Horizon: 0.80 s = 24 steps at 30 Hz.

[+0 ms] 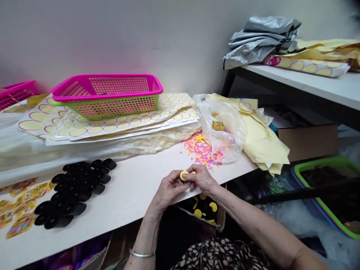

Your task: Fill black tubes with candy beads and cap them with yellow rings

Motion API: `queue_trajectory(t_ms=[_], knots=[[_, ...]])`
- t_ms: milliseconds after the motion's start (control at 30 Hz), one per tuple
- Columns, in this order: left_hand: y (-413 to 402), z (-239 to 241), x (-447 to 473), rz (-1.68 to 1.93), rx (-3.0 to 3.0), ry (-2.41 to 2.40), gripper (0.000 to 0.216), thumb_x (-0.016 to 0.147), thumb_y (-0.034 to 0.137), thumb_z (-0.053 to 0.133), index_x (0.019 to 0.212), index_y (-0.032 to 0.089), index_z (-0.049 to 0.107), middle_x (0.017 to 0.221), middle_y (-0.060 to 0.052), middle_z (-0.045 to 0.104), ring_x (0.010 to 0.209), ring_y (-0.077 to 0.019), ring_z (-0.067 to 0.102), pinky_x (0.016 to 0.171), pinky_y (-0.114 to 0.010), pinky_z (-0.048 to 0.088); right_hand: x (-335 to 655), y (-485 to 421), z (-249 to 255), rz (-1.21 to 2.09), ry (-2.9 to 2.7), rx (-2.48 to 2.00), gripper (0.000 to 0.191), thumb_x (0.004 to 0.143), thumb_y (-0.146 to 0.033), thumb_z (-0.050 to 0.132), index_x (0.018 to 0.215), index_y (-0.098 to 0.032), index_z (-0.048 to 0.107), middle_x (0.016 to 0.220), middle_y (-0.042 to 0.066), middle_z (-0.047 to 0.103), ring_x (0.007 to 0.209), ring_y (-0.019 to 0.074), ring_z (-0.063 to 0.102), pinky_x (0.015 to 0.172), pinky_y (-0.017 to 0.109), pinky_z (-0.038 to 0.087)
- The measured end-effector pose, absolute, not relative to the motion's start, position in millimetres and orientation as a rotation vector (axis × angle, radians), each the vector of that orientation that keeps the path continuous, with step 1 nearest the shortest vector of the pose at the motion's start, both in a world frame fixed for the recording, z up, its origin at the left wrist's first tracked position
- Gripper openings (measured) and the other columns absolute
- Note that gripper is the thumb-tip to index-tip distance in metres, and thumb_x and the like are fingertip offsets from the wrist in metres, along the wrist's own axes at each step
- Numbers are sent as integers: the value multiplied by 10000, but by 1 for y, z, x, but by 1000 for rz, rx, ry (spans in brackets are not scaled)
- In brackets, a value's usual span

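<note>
My left hand [168,188] and my right hand [201,178] meet over the front edge of the white table. Both are closed around a small round piece with a yellow top [183,175]. A second bit of yellow shows between the right fingers; its kind is hidden. Beyond the hands, pink and yellow beads [198,150] lie scattered, beside a clear plastic bag [232,138] holding multicoloured beads. Below the table edge stands a cardboard box [222,223] with black and yellow round pieces in it.
Black cylindrical pieces [75,187] cluster at the left, near orange printed packets [24,204]. A pink and green basket [118,108] rests on sticker sheets [81,131]. At right are yellow paper [260,137], a shelf [306,84] and a green-rimmed basket [323,161].
</note>
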<state>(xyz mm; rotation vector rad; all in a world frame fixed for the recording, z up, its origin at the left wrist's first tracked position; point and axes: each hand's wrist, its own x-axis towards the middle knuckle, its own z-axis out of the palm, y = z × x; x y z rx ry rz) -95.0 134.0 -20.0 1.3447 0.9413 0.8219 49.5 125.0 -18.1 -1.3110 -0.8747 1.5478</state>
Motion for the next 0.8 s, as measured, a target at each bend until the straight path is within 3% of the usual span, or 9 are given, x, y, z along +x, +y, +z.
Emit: queue_trajectory(t_ms=[67,167,267,367,467,633,800], knots=[[123,-20,-92,855,1386,970,328,570,268,782,857,151,677,752,1,596,630,-92,490,574,-209,391,51,113,-17,1468,-919,-1332,326,543,-380,775,643,-150,566,465,-53,529,393,63,436,374,190,344],[106,-21,-82,988,1407,1038,236,582,290,781,735,147,671,687,6,569,637,-105,496,584,-219,396,60,90,-14,1439,-960,-1285,277,542,-326,784,664,-157,601,547,-53,551,503,72,475,477,204,406],[94,-22,-75,1077,1491,996,256,603,326,777,778,166,680,744,-16,595,710,-135,530,644,-245,424,76,67,-15,1593,-897,-1050,367,551,-290,799,868,-178,651,783,-9,649,704,108,575,667,245,484],[86,-20,-72,1063,1652,970,259,618,338,772,803,181,680,751,-29,610,752,-160,532,679,-271,429,91,51,-21,1771,-762,-854,433,598,-319,790,990,-198,650,1008,42,655,891,151,607,805,312,497],[80,-16,-67,1042,1819,930,220,667,338,738,815,187,676,737,-37,621,747,-168,520,686,-291,424,103,45,-25,1863,-701,-796,437,603,-305,794,1002,-197,651,1019,49,660,893,162,626,799,335,518],[70,-9,-58,987,1979,826,221,692,332,720,859,193,675,797,-48,659,752,-167,538,708,-304,440,126,45,-29,2001,-732,-766,596,443,-167,854,999,-159,640,959,57,679,892,179,634,754,297,537],[63,-7,-51,960,2092,778,203,746,343,671,874,186,670,820,-55,672,773,-159,563,720,-296,442,137,44,-33,2044,-752,-752,635,398,-226,871,982,-156,632,932,53,672,847,173,631,695,270,524]])
